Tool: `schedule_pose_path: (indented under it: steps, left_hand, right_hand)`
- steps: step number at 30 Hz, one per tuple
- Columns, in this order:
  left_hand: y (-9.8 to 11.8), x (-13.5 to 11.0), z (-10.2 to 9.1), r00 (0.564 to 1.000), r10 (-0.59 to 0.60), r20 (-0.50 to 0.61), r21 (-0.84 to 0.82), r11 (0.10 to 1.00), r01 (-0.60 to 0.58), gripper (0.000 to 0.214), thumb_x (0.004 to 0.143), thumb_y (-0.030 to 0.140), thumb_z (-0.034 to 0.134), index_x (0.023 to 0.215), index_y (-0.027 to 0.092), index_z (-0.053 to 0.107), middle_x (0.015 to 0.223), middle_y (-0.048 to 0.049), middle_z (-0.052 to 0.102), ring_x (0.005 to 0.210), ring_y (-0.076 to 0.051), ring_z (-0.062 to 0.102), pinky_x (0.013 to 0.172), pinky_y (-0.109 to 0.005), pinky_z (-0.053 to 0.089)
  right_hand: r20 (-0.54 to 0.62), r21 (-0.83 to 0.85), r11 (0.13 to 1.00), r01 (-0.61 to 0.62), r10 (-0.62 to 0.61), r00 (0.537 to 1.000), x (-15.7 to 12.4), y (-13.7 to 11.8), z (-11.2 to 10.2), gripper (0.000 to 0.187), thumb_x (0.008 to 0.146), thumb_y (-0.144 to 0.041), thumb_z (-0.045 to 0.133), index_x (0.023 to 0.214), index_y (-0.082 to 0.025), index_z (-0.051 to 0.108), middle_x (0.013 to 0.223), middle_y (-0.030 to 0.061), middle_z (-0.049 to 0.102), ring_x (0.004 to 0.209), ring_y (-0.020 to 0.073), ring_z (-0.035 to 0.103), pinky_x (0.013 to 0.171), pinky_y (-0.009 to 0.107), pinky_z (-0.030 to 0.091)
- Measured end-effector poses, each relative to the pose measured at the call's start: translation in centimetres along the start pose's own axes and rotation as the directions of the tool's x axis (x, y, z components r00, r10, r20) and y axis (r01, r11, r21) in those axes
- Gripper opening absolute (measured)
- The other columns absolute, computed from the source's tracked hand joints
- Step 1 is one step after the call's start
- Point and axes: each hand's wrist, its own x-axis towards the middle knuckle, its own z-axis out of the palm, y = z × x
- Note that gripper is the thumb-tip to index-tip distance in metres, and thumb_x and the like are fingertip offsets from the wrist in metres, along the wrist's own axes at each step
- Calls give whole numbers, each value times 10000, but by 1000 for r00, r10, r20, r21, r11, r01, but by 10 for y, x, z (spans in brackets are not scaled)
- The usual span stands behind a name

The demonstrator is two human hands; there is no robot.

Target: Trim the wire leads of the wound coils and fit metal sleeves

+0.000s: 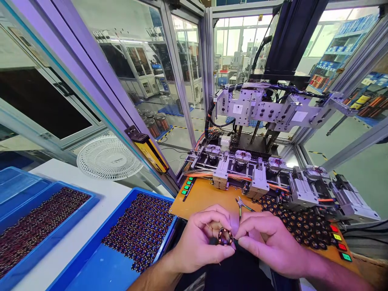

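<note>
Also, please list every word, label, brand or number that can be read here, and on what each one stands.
No text can be read with certainty.
White fan: small brand word at the hub, too small to read.
White stickers on the machine: blurred or blank.
Far shelf boxes: blurred.
Coil ring in the left hand and right hand: no marking visible.

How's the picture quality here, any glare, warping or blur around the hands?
Head view: wide-lens warping tilts the purple-tinted aluminium frame post; daylight glare washes out the far windows; the left hand, right hand and small copper-wound ring between them are sharp and evenly lit.
</note>
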Motion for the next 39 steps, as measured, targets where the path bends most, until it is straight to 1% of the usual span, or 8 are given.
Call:
schedule_pose_path:
  steps: [5,9,21,24,26,30,35,39]
  left_hand:
    - [1,2,0,1000,18,-9,76,997,-17,302,601,30,811,841,197,733,867,-9,582,663,-98,597,610,-217,491]
    - [0,2,-1,999,28,-22,113,993,-25,297,579,40,817,822,184,726,853,-6,577,666,-94,564,610,-209,463]
    - [3,2,3,999,33,-39,85,996,-29,263,548,90,839,764,173,714,801,-12,578,660,-111,543,587,-222,457]
    - [2,1,1,1000,1,-20,20,1000,-1,273,560,119,854,788,172,712,824,-18,581,643,-108,562,581,-227,470]
    - [2,0,-1,1000,-21,-4,-29,999,21,277,566,145,867,787,168,701,839,-23,584,633,-106,582,573,-224,472]
    - [2,0,-1,996,-86,20,-109,990,88,317,556,236,904,756,148,674,797,-13,585,591,-97,600,531,-203,457]
    - [-3,0,3,974,-209,85,-281,933,225,396,439,165,948,728,144,677,795,9,615,554,-83,627,509,-191,489]
    - [-8,-2,4,959,-248,137,-373,884,282,465,340,70,958,718,144,700,777,14,663,547,-99,667,489,-175,528]
  right_hand:
    - [30,97,990,-104,101,994,1,-6,-7,124,852,-253,554,855,-163,639,768,22,631,694,135,555,648,239,424]
    - [16,10,992,-129,129,991,4,-12,-2,64,814,-231,645,794,-174,625,711,-10,625,652,114,545,642,218,414]
    - [-39,-6,998,-55,54,998,1,-10,12,226,925,-230,555,711,-169,590,626,-31,558,592,93,482,573,213,362]
    - [-34,-23,1000,-1,0,999,-1,-10,5,153,909,-216,590,763,-175,609,653,-27,584,602,98,519,580,212,399]
    - [15,-63,995,72,-71,997,-2,-9,-4,67,868,-217,660,916,-179,634,791,9,647,715,130,596,663,230,469]
    - [88,-235,924,302,-289,953,-2,0,-15,330,866,-117,656,1184,-166,581,1023,98,655,956,193,626,823,309,527]
    - [53,-346,796,497,-512,857,2,8,-5,295,899,-113,643,1187,-159,598,935,85,660,874,176,618,739,320,538]
    - [44,-332,763,555,-575,817,7,2,0,180,922,-149,629,1100,-169,648,850,60,677,825,154,620,715,294,541]
